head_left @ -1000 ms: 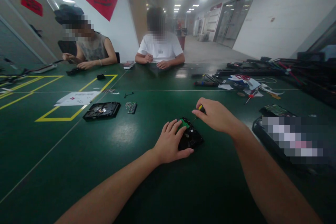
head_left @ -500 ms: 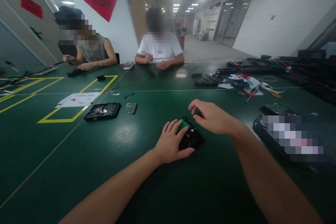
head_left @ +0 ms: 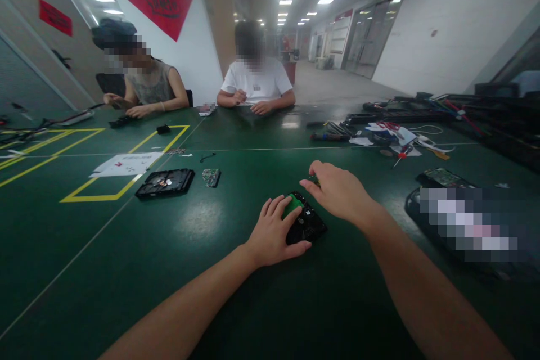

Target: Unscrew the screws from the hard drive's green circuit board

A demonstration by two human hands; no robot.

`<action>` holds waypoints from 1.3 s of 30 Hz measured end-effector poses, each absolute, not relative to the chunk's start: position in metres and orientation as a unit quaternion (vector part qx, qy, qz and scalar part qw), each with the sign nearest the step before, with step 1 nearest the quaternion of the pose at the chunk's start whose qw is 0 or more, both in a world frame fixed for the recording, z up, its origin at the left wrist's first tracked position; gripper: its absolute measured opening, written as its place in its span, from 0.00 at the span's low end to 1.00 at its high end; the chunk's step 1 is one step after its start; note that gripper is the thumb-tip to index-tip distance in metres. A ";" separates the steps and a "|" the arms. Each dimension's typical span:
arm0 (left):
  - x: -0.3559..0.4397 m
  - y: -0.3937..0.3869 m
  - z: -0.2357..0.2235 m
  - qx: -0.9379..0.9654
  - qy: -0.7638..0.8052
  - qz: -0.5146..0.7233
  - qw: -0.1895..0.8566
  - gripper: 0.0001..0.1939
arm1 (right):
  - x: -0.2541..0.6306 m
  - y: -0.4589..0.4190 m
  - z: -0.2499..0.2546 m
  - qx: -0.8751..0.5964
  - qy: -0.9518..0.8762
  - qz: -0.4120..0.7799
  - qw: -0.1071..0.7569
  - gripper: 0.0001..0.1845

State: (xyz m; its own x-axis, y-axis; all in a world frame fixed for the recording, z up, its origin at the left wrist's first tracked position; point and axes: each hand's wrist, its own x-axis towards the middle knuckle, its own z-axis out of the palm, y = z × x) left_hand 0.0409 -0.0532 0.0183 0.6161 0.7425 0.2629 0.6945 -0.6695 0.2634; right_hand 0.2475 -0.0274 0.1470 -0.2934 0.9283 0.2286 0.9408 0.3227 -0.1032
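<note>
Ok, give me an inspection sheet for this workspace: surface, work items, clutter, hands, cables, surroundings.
Surface: green tabletop, yellow tape at left.
Job's things: black device with green section, flat; tool, mostly hidden.
Clutter: black casing, circuit board, white paper, red-handled screwdriver.
Hands: left hand spread on the black device; right hand gripping the tool.
Cables: short black wire beyond circuit board.
Surroundings: person in white shirt, person in grey top, opposite.

Tool (head_left: 316,180) mostly hidden by right hand (head_left: 337,188). Black device (head_left: 311,226) partly covered by left hand (head_left: 274,232). Forearms (head_left: 189,298) cut off by bottom edge. Print (head_left: 137,157) on white sheet (head_left: 113,169) blurred.
</note>
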 end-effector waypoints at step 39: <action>0.041 -0.053 0.020 0.895 0.397 0.187 0.087 0.47 | 0.257 -0.026 0.148 -0.477 -0.858 0.076 0.175 0.08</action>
State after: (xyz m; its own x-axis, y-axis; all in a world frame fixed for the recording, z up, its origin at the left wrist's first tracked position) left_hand 0.0405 -0.0533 0.0195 0.6160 0.7421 0.2643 0.6768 -0.6702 0.3045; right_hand 0.2570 -0.0261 0.1480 -0.4841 0.8447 0.2282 0.7917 0.5339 -0.2969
